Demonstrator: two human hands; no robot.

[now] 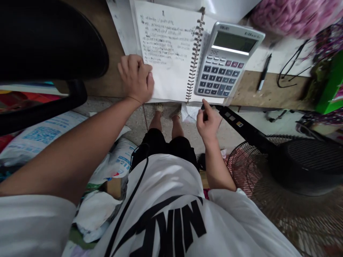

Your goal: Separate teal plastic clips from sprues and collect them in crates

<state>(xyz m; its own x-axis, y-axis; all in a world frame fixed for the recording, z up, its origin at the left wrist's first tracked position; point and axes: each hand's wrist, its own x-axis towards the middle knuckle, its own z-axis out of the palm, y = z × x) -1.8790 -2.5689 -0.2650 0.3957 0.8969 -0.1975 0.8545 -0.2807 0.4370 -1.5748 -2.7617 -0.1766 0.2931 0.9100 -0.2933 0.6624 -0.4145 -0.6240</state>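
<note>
An open ring-bound notebook (168, 80) with handwritten lines lies on the table. Loosely curled, my left hand (136, 78) rests on the left edge of its page, with nothing visible in the fingers. A grey calculator (218, 62) with dark keys lies over the right-hand page, its display toward the far side. Just below the calculator's lower edge is my right hand (209, 119), index finger stretched toward the 0 key and the other fingers bent. It holds nothing that I can see. Whether the fingertip touches the page edge I cannot tell.
A pen (264, 73) and thin black cords (291, 71) lie right of the calculator. Pink bundled material (297, 16) sits behind them, a green box (331, 87) at far right. A black fan (308, 166) stands right; a black chair (53, 39) is at left.
</note>
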